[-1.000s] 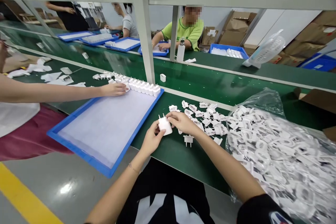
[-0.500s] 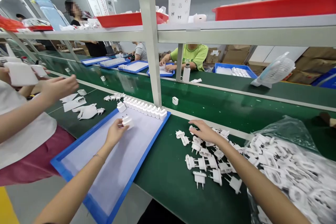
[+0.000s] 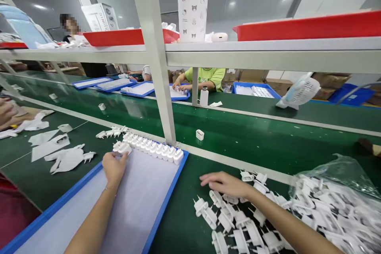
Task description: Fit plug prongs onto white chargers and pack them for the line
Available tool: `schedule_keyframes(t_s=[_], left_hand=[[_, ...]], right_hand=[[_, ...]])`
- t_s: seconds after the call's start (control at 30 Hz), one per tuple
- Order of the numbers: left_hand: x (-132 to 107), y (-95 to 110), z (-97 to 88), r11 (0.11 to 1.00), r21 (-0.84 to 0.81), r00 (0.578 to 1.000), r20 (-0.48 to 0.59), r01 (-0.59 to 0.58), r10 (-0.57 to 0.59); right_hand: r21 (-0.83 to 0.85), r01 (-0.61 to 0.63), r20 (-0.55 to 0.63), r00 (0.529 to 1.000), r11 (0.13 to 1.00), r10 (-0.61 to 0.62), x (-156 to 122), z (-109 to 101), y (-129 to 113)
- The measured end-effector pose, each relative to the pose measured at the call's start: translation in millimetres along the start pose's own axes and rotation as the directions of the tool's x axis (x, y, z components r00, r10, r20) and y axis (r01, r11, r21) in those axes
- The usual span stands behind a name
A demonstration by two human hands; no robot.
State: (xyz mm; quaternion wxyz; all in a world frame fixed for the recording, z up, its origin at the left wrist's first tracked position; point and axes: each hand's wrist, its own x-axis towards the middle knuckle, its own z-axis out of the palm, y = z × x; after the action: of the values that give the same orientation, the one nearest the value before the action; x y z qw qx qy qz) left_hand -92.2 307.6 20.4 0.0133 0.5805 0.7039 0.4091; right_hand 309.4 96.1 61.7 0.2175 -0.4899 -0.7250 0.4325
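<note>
My left hand (image 3: 113,167) reaches over the blue tray (image 3: 165,203) and closes on a white charger plug (image 3: 122,148) at the left end of the row of white chargers (image 3: 154,150) along the tray's far edge. My right hand (image 3: 224,183) lies flat, fingers stretched out, on the green belt over a loose heap of white plug parts (image 3: 235,222). It holds nothing.
A clear plastic bag (image 3: 336,202) full of white parts lies at right. A grey frame post (image 3: 154,59) stands behind the tray. A single white part (image 3: 200,134) sits on the belt. Paper scraps (image 3: 49,145) lie at left. People work at blue trays (image 3: 139,88) across the belt.
My left hand carried the charger from the tray's middle to the row's left end. My right hand moved over the loose plug parts. The view tilted up and the neighbour's arm left.
</note>
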Motion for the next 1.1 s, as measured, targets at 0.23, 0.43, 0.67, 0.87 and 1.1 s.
schedule_keyframes(t_s=[0.23, 0.43, 0.67, 0.87, 1.1], left_hand=[[-46, 45, -41.3, 0.867, -0.107, 0.872, -0.015, -0.487, 0.489], [-126, 128, -60.9, 0.703, -0.543, 0.543, 0.455, -0.459, 0.706], [-173, 175, 16.6, 0.755, -0.612, 0.309, 0.69, -0.235, 0.655], [-198, 187, 35.8, 0.694, -0.655, 0.208, 0.665, -0.298, 0.717], [-202, 194, 40.7, 0.685, -0.63, 0.246, 0.644, -0.367, 0.724]], right_hand=[[-0.25, -0.363, -0.58, 0.798, 0.898, 0.161, 98, -65, 31], [-0.31, -0.388, -0.54, 0.823, 0.868, 0.175, 105, -65, 36], [-0.371, -0.19, -0.28, 0.956, 0.909, 0.085, 6, -9, 16], [-0.392, -0.265, -0.406, 0.909, 0.881, 0.093, -47, 3, -1], [-0.527, -0.265, -0.346, 0.935, 0.807, 0.081, -53, 32, -9]])
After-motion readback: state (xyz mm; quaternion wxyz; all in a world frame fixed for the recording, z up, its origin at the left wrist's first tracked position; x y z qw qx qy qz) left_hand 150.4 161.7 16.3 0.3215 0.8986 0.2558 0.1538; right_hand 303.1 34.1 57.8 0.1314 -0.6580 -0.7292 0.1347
